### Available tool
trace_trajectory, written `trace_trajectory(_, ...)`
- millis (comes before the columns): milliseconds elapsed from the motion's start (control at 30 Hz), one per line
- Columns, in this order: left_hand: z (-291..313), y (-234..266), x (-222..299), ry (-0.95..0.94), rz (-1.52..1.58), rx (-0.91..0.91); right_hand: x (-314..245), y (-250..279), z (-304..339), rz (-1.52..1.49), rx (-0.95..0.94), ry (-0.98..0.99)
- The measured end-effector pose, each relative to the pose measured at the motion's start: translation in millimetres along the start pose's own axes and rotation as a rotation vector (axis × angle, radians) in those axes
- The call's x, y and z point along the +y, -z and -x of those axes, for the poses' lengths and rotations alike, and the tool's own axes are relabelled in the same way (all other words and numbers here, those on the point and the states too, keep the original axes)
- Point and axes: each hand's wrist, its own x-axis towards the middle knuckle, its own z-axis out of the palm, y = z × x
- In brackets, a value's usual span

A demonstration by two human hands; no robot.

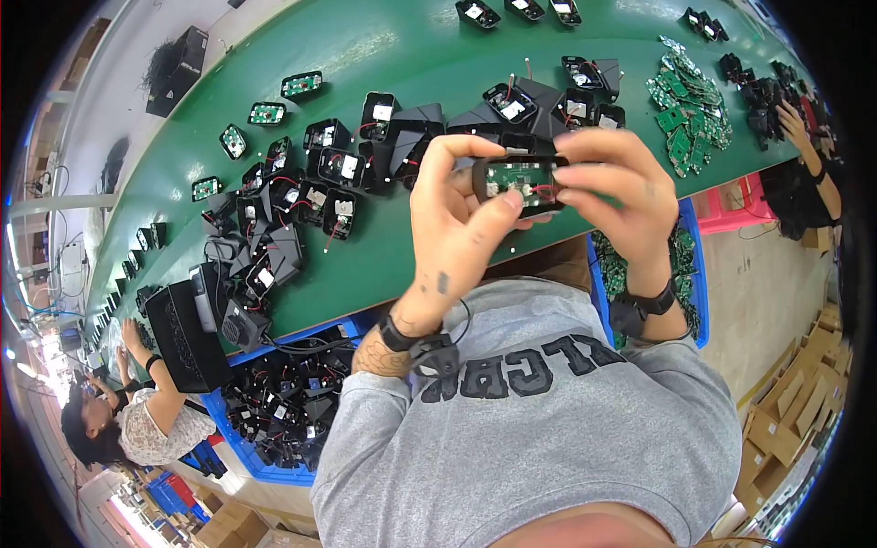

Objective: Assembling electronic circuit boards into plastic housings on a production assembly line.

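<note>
Above the near edge of the table I hold a black plastic housing (480, 181) with its open side up. A green circuit board (513, 171) sits inside it, and a red wire (545, 191) shows at its right end. My left hand (459, 205) grips the left side, its thumb pressed on the board's near edge and its fingers round the housing. With its fingertips at the right end, beside the red wire, my right hand (623, 187) is closed on the housing; its thumb is hidden.
Many similar black housings (342, 167) crowd the green table (402, 260). A heap of bare green boards (692, 114) lies to the right. Blue bins (699, 274) of parts flank me below the table edge. A co-worker (151, 420) sits at left; another's hand (795, 128) shows at right.
</note>
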Motion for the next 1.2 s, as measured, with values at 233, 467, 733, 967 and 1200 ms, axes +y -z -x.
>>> trace_trajectory(233,-4.1,21.1,10.8,0.227,-0.037,-0.140,-9.3,16.6,-21.0,0.222,-0.232,0.483)
trace_trajectory(467,1.1,12.8,14.2,0.242,-0.061,-0.092,-9.0,6.3,-16.8,0.355,-0.201,0.571)
trace_trajectory(733,3.1,11.9,-15.4,-0.574,-0.700,0.059,-16.2,-25.6,3.0,-0.258,0.065,-0.526)
trace_trajectory(967,-14.4,-0.8,-16.2,-0.519,-0.794,0.153,4.0,-35.0,17.6,-0.337,0.109,-0.390)
trace_trajectory(1200,-58.0,-10.3,11.3,-0.098,-0.543,-0.082,2.0,-17.0,19.3,0.284,-0.163,-0.236)
